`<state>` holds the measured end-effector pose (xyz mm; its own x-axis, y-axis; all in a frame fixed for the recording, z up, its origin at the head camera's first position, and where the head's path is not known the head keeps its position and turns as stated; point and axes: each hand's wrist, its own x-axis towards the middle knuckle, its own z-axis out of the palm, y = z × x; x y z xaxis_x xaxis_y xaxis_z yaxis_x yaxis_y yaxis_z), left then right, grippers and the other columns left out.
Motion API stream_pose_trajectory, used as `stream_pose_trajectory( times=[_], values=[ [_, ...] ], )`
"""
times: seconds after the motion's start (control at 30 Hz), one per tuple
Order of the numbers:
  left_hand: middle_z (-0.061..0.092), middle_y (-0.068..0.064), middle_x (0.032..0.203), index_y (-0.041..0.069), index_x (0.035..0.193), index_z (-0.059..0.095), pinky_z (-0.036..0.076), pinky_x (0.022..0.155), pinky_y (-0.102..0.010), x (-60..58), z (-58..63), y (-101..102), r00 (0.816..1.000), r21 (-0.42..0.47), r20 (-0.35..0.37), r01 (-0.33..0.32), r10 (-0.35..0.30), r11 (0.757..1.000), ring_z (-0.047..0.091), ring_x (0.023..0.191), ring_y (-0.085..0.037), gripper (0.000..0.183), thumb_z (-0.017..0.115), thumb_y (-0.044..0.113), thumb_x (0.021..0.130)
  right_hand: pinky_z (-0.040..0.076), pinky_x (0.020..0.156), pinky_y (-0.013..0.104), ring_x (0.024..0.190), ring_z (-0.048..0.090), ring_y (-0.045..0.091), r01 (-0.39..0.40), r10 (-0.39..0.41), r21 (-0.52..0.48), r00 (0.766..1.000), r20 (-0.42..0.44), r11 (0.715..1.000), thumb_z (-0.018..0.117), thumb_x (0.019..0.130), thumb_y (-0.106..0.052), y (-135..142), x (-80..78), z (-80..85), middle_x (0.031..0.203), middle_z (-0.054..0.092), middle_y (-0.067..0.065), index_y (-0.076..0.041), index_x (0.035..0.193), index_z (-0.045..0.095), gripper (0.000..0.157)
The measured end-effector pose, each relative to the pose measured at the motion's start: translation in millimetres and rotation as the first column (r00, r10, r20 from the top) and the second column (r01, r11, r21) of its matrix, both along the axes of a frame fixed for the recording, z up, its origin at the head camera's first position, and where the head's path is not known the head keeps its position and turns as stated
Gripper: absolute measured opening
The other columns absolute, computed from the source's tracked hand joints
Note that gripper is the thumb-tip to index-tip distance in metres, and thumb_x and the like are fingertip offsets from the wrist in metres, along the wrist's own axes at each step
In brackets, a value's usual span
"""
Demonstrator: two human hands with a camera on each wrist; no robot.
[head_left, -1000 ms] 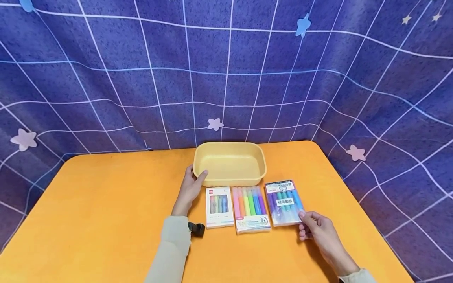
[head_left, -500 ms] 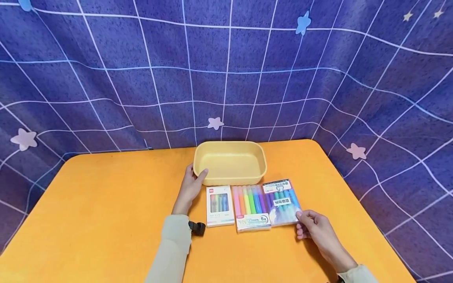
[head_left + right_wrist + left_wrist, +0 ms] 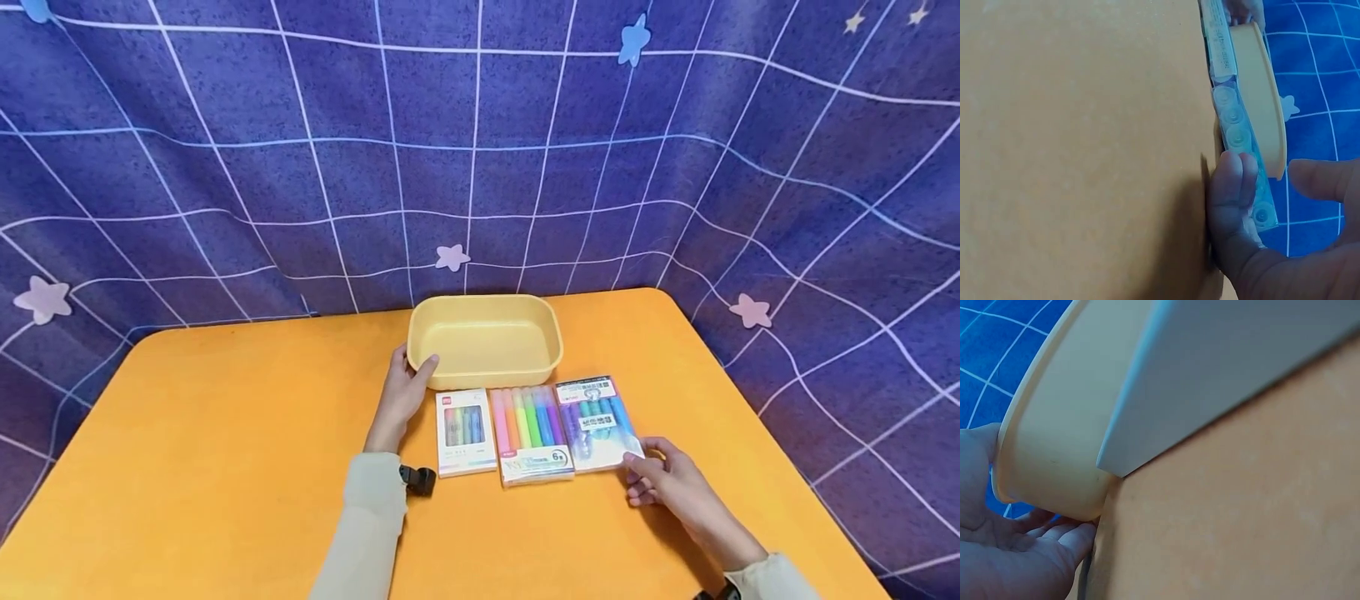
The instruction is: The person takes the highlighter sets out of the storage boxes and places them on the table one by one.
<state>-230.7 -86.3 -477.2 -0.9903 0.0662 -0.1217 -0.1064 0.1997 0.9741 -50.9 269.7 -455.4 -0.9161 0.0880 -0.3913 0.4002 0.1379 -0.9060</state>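
Note:
A pale yellow plastic basin (image 3: 485,342) stands toward the back of the table. My left hand (image 3: 405,392) grips its near left corner, thumb over the rim and fingers outside, below the rim in the left wrist view. Three packs of pens lie side by side in front: a white box (image 3: 465,462) with a window, a clear pack of rainbow highlighters (image 3: 531,425), and a clear pack of purple-to-blue pens (image 3: 596,425). My right hand (image 3: 671,487) is at the near right corner of that last pack. In the right wrist view its thumb (image 3: 1319,178) stands apart from the pack, fingertips right at its end.
The orange tabletop (image 3: 247,433) spreads widely to the left and in front of the packs. A dark blue curtain (image 3: 480,167) with white grid lines and stars hangs behind and at both sides.
The purple-to-blue pack has slid left until it lies against the highlighter pack. My right thumb has loosened from its corner. My left hand and the basin have stayed in place.

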Motion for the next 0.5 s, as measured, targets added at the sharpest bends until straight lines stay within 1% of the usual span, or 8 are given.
stream_pose_trajectory(
  times=[0.23, 0.37, 0.5],
  values=[
    [0.028, -0.011, 0.166, 0.013, 0.159, 0.019, 0.028, 0.125, -0.045, 0.3, -0.4, -0.2, 1.000, 0.007, 0.002, 0.000, 0.000, 1.000, 0.029, 0.154, -0.026, 0.073, 0.056, 0.040, 0.103, 0.061, 0.067, 0.029, 0.067, 0.064, 0.011, 0.021, -0.021, 0.001, 1.000, 0.009, 1.000, 0.055, 0.103, -0.016, -1.5, 4.3, -0.8, 0.085, 0.063, 0.004, 0.007, 0.141, 0.029, 0.052],
    [0.027, -0.013, 0.167, 0.013, 0.159, 0.018, 0.028, 0.125, -0.047, 0.3, -0.4, -1.0, 1.000, 0.011, -0.018, -0.003, 0.003, 1.000, 0.029, 0.154, -0.028, 0.073, 0.056, 0.039, 0.102, 0.061, 0.068, 0.028, 0.068, 0.065, 0.012, 0.031, -0.031, 0.015, 1.000, -0.004, 0.999, 0.056, 0.102, -0.015, -1.7, 4.9, 1.0, 0.086, 0.064, 0.004, 0.007, 0.143, 0.027, 0.055],
    [0.027, -0.011, 0.167, 0.014, 0.159, 0.019, 0.028, 0.125, -0.046, 1.4, 0.3, -2.0, 1.000, 0.012, -0.004, -0.008, 0.008, 1.000, 0.028, 0.155, -0.027, 0.073, 0.057, 0.040, 0.102, 0.062, 0.068, 0.030, 0.069, 0.066, 0.013, 0.043, -0.043, 0.007, 0.999, -0.008, 0.999, 0.054, 0.103, -0.013, -2.0, 5.6, 2.3, 0.087, 0.063, 0.005, 0.007, 0.141, 0.027, 0.051]
  ],
)
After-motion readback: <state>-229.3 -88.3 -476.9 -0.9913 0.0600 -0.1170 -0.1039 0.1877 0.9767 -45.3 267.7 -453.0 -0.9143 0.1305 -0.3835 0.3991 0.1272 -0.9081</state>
